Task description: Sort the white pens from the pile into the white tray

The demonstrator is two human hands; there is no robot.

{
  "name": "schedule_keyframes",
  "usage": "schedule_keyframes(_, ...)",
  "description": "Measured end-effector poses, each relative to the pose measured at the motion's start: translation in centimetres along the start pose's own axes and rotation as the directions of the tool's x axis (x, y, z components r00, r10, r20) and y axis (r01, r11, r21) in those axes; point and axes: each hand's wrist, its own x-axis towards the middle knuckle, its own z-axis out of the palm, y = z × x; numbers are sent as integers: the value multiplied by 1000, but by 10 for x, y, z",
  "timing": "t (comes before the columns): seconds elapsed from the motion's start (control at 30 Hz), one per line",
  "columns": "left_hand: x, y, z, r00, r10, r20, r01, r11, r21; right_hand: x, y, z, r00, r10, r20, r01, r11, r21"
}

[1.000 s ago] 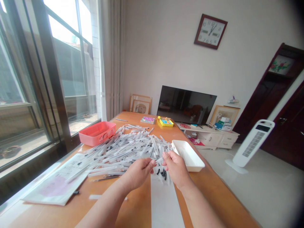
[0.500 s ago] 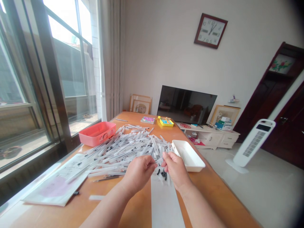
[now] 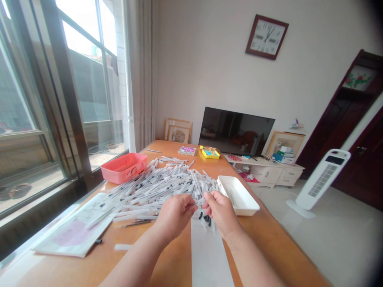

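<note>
My left hand (image 3: 176,213) and my right hand (image 3: 220,209) are close together over the near edge of a pile of pens (image 3: 161,183). Fingers and thumbs of both are closed in a pinch. Between the fingertips runs a small translucent white pen part (image 3: 200,201); my fingers cover its ends, so its exact kind is hidden. The piled pens have whitish translucent barrels, many with black ends. Just below my fingertips lie several small black pen parts (image 3: 206,219) and clear pieces, at the top of a white paper strip (image 3: 209,255).
Right of the pile stands a white tray (image 3: 254,207) with a few thin items inside. A red bin (image 3: 106,174) is at the left. Nearer lie a booklet (image 3: 80,247), dark thin rods (image 3: 136,223) and a white piece (image 3: 122,247). A yellow box (image 3: 211,156) sits farther back.
My left hand has rolled over, its fingers curling round toward my right hand. The right hand has stayed almost in place. The whole view has shifted slightly.
</note>
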Motion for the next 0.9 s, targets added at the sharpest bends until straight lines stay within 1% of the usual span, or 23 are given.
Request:
schedule_keyframes(0.07,1,1,-1,1000,22,-21,-21,998,58,0,1,3,1000,13,-6,-13,1000,13)
schedule_keyframes(0.13,1,0,-1,1000,15,-19,-14,998,59,-1,0,5,1000,30,7,-30,998,53)
schedule_keyframes(0.23,1,-3,-1,999,-28,21,29,999,-25,-4,-5,5,998,28,64,-36,991,126)
schedule_keyframes(0.3,1,-5,-5,997,-72,34,76,990,-116,-4,-9,3,998,9,68,-20,988,151)
schedule_keyframes(0.37,2,-9,-11,992,-128,7,127,969,-211,-2,-11,-2,1000,6,9,-7,984,179)
schedule_keyframes(0.43,3,-14,-20,980,-191,-65,166,947,-275,2,-11,-9,997,21,-76,-3,974,227)
schedule_keyframes(0.53,5,-23,-30,946,-272,-175,217,934,-284,9,-9,-20,986,35,-160,11,961,278)
schedule_keyframes(0.57,5,-27,-32,936,-294,-192,236,932,-275,11,-9,-23,983,32,-182,21,960,280)
schedule_keyframes(0.63,6,-31,-31,931,-311,-189,265,935,-235,13,-8,-29,973,18,-231,45,963,265)
schedule_keyframes(0.7,5,-31,-24,947,-289,-141,267,952,-152,15,-9,-34,956,-5,-292,75,970,231)
schedule_keyframes(0.77,4,-27,-13,970,-235,-70,233,972,-34,17,-9,-39,934,-26,-356,95,979,178)
schedule_keyframes(0.83,2,-21,-2,986,-164,-1,163,983,84,20,-9,-44,908,-48,-416,104,988,113)
schedule_keyframes(0.9,1,-14,9,993,-101,64,89,980,175,22,-9,-47,887,-72,-456,110,992,57)
